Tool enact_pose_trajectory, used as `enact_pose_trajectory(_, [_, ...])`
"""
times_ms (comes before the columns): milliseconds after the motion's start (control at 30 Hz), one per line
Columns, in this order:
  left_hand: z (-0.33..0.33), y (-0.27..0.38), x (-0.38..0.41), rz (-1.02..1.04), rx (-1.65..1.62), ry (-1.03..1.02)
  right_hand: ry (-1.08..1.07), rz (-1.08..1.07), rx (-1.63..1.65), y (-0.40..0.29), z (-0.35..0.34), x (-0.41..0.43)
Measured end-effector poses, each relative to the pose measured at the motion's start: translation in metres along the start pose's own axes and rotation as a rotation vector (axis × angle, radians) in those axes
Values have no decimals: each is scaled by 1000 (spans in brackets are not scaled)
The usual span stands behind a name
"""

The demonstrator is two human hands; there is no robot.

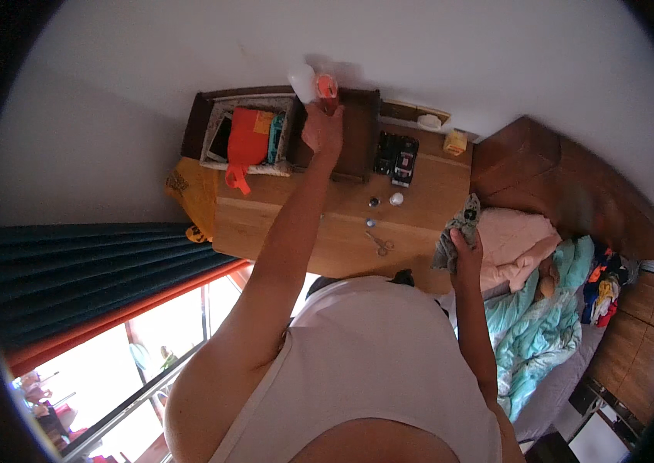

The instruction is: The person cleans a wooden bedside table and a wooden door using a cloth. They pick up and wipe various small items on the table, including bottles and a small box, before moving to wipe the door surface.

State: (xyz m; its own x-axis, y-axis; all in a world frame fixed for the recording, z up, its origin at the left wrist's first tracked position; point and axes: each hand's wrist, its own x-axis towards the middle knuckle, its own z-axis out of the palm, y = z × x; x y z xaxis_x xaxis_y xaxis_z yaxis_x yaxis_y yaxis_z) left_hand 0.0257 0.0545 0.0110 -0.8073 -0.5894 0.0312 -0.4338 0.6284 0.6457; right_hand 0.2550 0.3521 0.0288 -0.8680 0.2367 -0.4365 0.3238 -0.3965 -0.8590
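My left hand [324, 128] reaches far over the wooden table, its fingers closed around a small red-orange container [327, 87] whose details are blurred. Right beside that, a white bottle [302, 83] is against the wall. Below the hand lies the dark bottom of a brown open shelf box [335, 147]. My right hand [467, 249] grips a crumpled grey-green cloth [454, 237] with a dark spot on it, above the table's right edge. A pair of scissors [382, 244] lies on the table [327, 231] between my arms, near small bottles or caps [396, 199].
A fabric-lined basket [280, 169] holds an orange pouch [247, 139]. Black cases [404, 162] and a yellow box [455, 142] stand at the back right. To the right is a bed with a teal quilt [547, 324]; a dark curtain [101, 278] hangs left by a window.
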Motion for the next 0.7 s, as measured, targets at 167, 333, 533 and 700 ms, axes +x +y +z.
enact_pose_trajectory(167, [2, -15, 3, 4, -17, -9, -7, 38, 48, 6, -5, 6])
enact_pose_trajectory(333, [-34, -28, -40, 213, -158, -68, 16, 38, 69, 19, -16, 14])
enact_pose_trajectory(533, [-51, -88, -158, 381, -4, -537, 15, 87, 84, 24, -21, 16])
enact_pose_trajectory(700, [9, -112, -169, 476, 15, -484, 35, 97, -3, 25, -25, 13])
